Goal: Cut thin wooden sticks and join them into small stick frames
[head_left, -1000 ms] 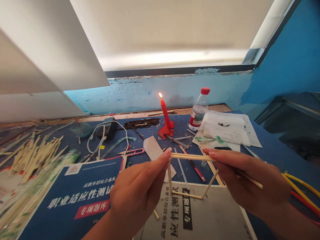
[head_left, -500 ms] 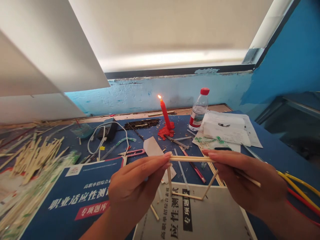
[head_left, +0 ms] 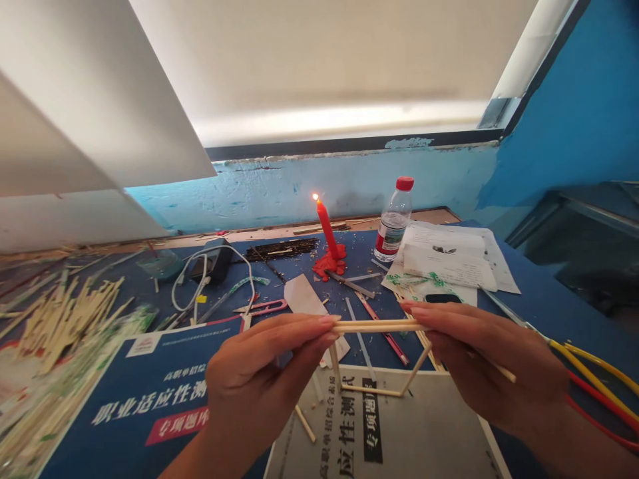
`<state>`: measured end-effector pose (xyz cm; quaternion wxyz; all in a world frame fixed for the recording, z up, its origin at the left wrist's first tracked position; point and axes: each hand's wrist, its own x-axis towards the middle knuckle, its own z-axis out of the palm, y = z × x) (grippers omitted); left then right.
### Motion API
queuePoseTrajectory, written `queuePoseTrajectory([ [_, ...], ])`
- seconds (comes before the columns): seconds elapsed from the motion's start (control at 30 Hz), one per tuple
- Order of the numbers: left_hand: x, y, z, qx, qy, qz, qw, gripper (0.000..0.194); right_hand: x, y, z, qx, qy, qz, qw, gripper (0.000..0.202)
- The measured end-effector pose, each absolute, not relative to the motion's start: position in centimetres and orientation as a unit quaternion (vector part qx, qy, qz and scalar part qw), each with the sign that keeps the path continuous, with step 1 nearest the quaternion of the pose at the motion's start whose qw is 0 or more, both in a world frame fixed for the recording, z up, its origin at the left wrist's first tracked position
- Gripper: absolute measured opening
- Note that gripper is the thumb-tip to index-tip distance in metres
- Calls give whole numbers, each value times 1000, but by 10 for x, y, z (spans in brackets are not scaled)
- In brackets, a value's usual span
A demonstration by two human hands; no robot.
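Stick frame (head_left: pixel 372 359) between both hands' grips (top rail pinched)

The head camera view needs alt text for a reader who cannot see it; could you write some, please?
Two bare hands, left hand and right hand, pinch the top sticks of a small wooden stick frame above a printed booklet. Behind, on the cluttered blue table, stand a lit red candle and a red-capped bottle.
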<state>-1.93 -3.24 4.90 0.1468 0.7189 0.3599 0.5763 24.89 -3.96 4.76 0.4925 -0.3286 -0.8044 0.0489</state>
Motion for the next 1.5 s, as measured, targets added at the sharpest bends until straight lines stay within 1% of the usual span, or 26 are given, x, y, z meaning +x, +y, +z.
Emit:
queuePoseTrajectory([
  [0.23,-20,-33,52,725,356,573,143,32,246,-44,49,-362,-795,52,484,44],
  [0.5,-21,-33,50,725,362,571,129,33,244,-52,54,-416,-781,111,452,39],
  [0.57,-22,-33,49,724,367,569,128,32,243,-54,53,-449,-748,147,467,39],
  [0.63,-23,-33,48,724,370,569,124,32,242,-56,53,-479,-689,217,498,37],
  [0.73,-23,-34,48,721,375,569,122,32,242,-58,55,-495,-564,357,556,25],
  [0.8,-23,-35,49,718,385,567,121,32,244,-60,57,-490,-509,414,574,17],
  [0.83,-23,-35,49,717,388,566,119,32,244,-62,59,-488,-504,422,574,18],
  [0.93,-22,-36,49,721,389,563,110,30,247,-66,62,-507,-563,363,542,31],
  [0.97,-22,-35,49,722,389,562,108,29,247,-67,62,-520,-583,330,529,31],
  [1.1,-23,-35,48,721,392,561,106,29,250,-70,56,-568,-642,215,467,21],
  [1.13,-23,-35,48,722,390,562,105,29,251,-71,54,-569,-656,187,459,20],
  [1.2,-24,-35,48,721,389,564,104,29,253,-72,52,-550,-680,144,463,23],
  [1.33,-24,-36,46,718,393,564,106,32,253,-75,56,-513,-702,100,484,27],
  [1.43,-25,-36,43,718,393,565,108,34,251,-76,61,-513,-698,86,492,26],
  [1.5,-25,-36,43,717,391,566,110,34,250,-76,64,-511,-697,92,495,22],
])
